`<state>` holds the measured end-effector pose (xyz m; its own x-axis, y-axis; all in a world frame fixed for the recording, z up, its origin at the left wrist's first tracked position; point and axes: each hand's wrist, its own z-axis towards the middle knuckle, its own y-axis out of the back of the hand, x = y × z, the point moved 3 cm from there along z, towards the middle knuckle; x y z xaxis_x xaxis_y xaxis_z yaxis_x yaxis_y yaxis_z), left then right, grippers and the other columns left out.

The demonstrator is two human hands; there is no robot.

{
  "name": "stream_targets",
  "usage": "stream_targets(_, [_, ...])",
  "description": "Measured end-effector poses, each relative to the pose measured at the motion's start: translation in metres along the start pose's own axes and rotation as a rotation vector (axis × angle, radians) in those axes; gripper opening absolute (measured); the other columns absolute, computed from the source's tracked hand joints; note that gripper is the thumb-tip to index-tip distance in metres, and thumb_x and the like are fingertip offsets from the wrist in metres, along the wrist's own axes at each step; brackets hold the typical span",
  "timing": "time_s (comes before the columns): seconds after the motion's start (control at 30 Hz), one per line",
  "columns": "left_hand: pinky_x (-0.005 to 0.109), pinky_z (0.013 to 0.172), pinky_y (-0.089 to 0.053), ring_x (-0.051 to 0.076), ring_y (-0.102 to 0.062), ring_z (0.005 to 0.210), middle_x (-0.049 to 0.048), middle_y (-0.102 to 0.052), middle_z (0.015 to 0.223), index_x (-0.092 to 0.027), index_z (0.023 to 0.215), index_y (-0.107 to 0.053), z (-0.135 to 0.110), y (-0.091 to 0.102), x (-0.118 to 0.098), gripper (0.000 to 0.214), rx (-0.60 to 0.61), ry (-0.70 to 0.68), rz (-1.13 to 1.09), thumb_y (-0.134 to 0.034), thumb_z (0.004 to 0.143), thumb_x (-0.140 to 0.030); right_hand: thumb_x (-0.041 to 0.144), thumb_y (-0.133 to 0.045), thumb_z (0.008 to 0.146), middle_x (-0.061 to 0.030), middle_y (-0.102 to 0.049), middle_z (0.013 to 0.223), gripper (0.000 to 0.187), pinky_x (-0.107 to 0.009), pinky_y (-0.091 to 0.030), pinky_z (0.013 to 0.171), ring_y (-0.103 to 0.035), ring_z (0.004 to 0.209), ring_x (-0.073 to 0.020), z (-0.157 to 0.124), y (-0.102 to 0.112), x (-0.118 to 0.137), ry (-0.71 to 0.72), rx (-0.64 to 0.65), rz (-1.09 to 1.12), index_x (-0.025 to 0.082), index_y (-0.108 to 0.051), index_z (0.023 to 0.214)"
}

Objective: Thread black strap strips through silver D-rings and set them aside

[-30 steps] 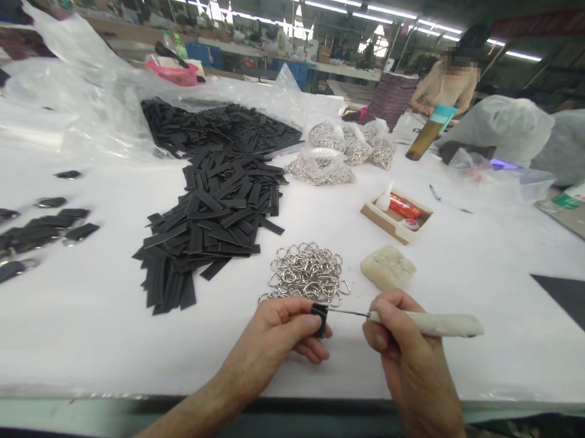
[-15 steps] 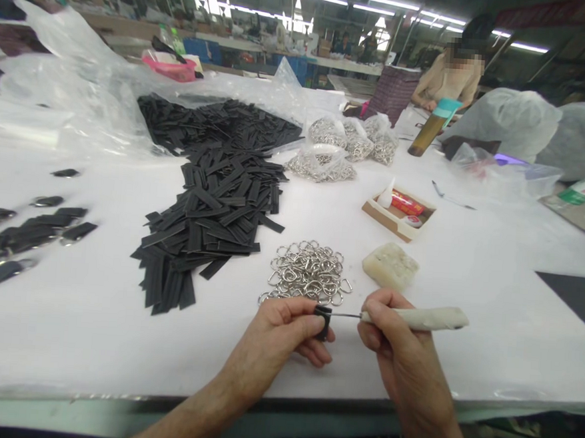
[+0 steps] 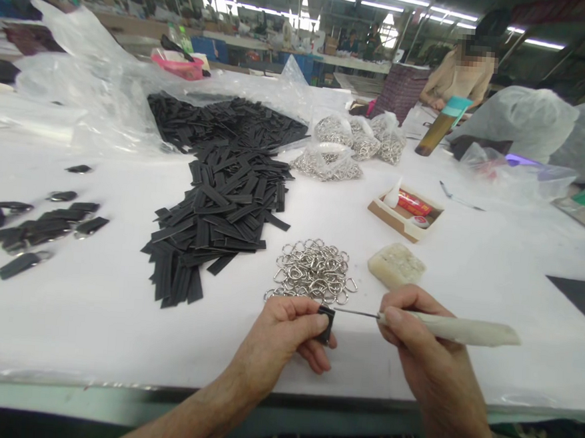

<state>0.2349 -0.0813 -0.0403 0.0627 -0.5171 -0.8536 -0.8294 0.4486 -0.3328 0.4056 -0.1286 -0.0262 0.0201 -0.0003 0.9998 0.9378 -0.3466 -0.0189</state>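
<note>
My left hand (image 3: 289, 335) pinches a folded black strip (image 3: 326, 325) between thumb and fingers. In my right hand (image 3: 419, 341) is an awl (image 3: 470, 329) with a thick whitish handle, its thin metal shaft pointing left at the strip's edge. The tip sits close to the strip; whether it touches, I cannot tell. Just beyond my left hand lies a heap of metal D-rings (image 3: 313, 270). A pale, waxy-looking block (image 3: 397, 265) rests above my right hand. Further left is a large pile of loose black strips (image 3: 218, 207).
Black strips fitted with rings (image 3: 46, 225) lie at the left. Clear bags of rings (image 3: 329, 161) stand behind the heap. A small open box (image 3: 406, 213) holds a red tube and a white bottle. A brown-filled bottle (image 3: 442, 129) stands near a person (image 3: 457, 77) across the table.
My right hand has drawn the awl to the right, away from the strip. My left hand still holds the folded strip in nearly the same spot. The view has shifted slightly.
</note>
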Motion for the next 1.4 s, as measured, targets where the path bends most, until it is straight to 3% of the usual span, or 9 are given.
stream_targets(0.17, [0.02, 0.046, -0.046, 0.01, -0.057, 0.043, 0.0066, -0.067, 0.064, -0.011, 0.064, -0.064, 0.0, 0.005, 0.005, 0.021, -0.019, 0.002, -0.026, -0.062, 0.073, -0.029, 0.033, -0.072, 0.073, 0.0005, -0.05, 0.065, 0.019, -0.024, -0.028, 0.049, -0.038, 0.06, -0.0129, -0.006, 0.013, 0.009, 0.046, -0.135, -0.013, 0.019, -0.059, 0.072])
stream_targets(0.47, [0.02, 0.044, -0.046, 0.009, -0.057, 0.042, 0.0056, -0.068, 0.066, -0.011, 0.064, -0.064, -0.001, 0.005, 0.002, 0.02, -0.029, -0.01, -0.057, -0.063, 0.074, -0.028, 0.032, -0.073, 0.073, 0.0019, -0.048, 0.061, 0.018, -0.023, -0.034, 0.054, -0.042, 0.062, -0.0133, -0.012, 0.006, 0.004, 0.046, -0.188, 0.057, 0.021, -0.062, 0.081])
stream_targets(0.77, [0.019, 0.042, -0.045, 0.009, -0.056, 0.039, 0.0046, -0.067, 0.064, -0.011, 0.064, -0.062, 0.001, 0.008, 0.003, 0.019, -0.03, -0.031, -0.101, -0.062, 0.074, -0.026, 0.033, -0.074, 0.071, 0.0019, -0.054, 0.067, 0.019, -0.023, -0.036, 0.05, -0.044, 0.057, -0.0131, -0.016, 0.002, 0.001, 0.16, -0.281, -0.204, 0.022, -0.063, 0.082])
stream_targets(1.07, [0.016, 0.041, -0.044, 0.008, -0.056, 0.038, 0.0048, -0.067, 0.063, -0.01, 0.064, -0.061, -0.001, 0.009, 0.002, 0.018, -0.009, -0.052, -0.141, -0.061, 0.075, -0.024, 0.035, -0.073, 0.07, 0.0027, -0.053, 0.06, 0.018, -0.019, -0.038, 0.044, -0.044, 0.051, -0.0109, -0.019, -0.011, 0.009, 0.196, -0.298, -0.271, 0.022, -0.063, 0.077])
stream_targets(1.27, [0.017, 0.042, -0.045, 0.009, -0.057, 0.04, 0.0056, -0.067, 0.064, -0.01, 0.064, -0.063, -0.004, 0.016, 0.001, 0.018, 0.037, -0.021, -0.089, -0.061, 0.075, -0.024, 0.045, -0.071, 0.068, -0.0004, -0.057, 0.052, 0.029, -0.02, -0.036, 0.035, -0.045, 0.042, -0.0118, -0.022, -0.014, 0.007, 0.054, -0.328, -0.265, 0.018, -0.065, 0.076])
stream_targets(1.4, [0.018, 0.044, -0.047, 0.009, -0.058, 0.042, 0.0047, -0.067, 0.067, -0.011, 0.066, -0.063, -0.013, 0.034, -0.009, 0.019, -0.052, -0.087, -0.034, -0.061, 0.075, -0.027, 0.049, -0.072, 0.064, -0.0006, -0.057, 0.049, 0.036, -0.019, -0.035, 0.03, -0.044, 0.036, -0.0109, -0.025, -0.02, 0.009, -0.026, -0.342, -0.274, 0.016, -0.065, 0.079])
